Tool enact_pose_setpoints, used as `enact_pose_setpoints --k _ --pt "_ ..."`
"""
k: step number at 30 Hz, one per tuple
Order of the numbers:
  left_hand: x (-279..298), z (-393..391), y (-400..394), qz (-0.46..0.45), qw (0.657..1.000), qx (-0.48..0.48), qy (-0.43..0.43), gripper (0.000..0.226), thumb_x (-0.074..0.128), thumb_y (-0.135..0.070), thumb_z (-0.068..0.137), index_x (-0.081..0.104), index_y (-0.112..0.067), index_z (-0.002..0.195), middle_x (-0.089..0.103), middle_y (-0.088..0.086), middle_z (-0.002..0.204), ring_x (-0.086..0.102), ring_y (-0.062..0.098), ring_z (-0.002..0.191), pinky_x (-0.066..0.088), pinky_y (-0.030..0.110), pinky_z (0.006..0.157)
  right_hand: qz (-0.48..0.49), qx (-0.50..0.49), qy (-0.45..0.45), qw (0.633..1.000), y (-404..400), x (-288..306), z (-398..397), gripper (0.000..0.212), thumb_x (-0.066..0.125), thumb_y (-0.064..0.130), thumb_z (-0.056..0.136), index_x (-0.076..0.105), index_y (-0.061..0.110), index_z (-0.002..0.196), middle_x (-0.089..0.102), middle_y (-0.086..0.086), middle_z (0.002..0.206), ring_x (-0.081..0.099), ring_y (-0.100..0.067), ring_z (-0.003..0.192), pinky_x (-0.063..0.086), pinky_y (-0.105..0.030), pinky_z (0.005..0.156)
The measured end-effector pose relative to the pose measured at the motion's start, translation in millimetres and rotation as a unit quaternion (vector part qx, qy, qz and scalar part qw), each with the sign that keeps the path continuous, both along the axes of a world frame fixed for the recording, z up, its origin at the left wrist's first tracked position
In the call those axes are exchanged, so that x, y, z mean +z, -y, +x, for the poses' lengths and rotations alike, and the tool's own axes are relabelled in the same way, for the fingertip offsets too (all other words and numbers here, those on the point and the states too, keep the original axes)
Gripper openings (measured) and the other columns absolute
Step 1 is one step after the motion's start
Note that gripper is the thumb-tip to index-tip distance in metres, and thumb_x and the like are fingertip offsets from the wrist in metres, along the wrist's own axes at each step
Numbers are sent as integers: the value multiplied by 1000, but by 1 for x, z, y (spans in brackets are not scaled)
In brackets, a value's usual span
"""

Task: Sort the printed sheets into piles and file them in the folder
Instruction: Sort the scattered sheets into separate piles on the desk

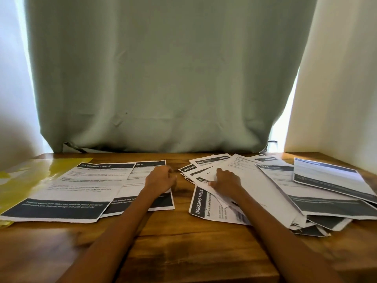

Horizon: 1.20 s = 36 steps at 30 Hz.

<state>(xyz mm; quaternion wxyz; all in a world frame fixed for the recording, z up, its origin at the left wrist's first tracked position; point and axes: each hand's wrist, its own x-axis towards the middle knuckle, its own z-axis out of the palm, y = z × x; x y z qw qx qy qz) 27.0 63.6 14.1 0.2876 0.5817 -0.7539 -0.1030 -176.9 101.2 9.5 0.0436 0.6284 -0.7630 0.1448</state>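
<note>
Two hands (191,180) rest on sheets (265,186) covering a wooden table (183,242).

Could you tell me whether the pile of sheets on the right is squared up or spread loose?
Spread loose: the right pile lies fanned at mixed angles, corners jutting out, under the right hand.

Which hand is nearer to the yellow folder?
The left hand. It rests on the sorted sheets that partly cover the yellow folder at the far left. The right hand is farther, on the messy pile.
</note>
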Motion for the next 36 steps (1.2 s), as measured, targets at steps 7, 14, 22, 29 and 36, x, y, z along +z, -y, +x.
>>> enact_pose_setpoints --k 7,14,22,29,36 --pt "6 -1 -6 157 913 -34 -376 31 47 -39 95 60 -11 98 66 14 106 65 24 88 54 31 74 -165 65 71 982 -8 20 21 33 48 27 97 54 12 126 65 -8 115 63 -20 97 45 -22 76" --pt "21 23 -12 265 843 -7 -467 27 52 -22 95 52 -14 121 59 14 122 58 31 101 49 43 87 60 357 238 901 -37 20 73 36 60 39 88 67 14 114 65 5 104 58 -6 85 43 -11 75" --pt "18 29 -13 187 877 30 -441 39 47 -3 95 44 -12 133 50 13 135 49 36 118 41 51 95 -226 59 431 872 1 15 14 52 62 35 88 46 17 135 48 -5 139 46 -24 127 40 -36 100" --pt "19 26 -19 187 884 4 -429 40 49 -7 95 44 -14 134 50 12 135 49 36 118 42 50 96 -165 -20 652 740 11 11 -13 50 68 32 84 52 16 128 53 -10 134 56 -27 113 51 -34 89" --pt "20 26 -22 193 871 -9 -451 39 49 -5 94 45 -13 132 51 12 133 50 35 117 43 51 94 -161 -10 631 759 7 13 0 44 66 33 86 55 17 125 54 -8 132 54 -30 115 49 -43 95"
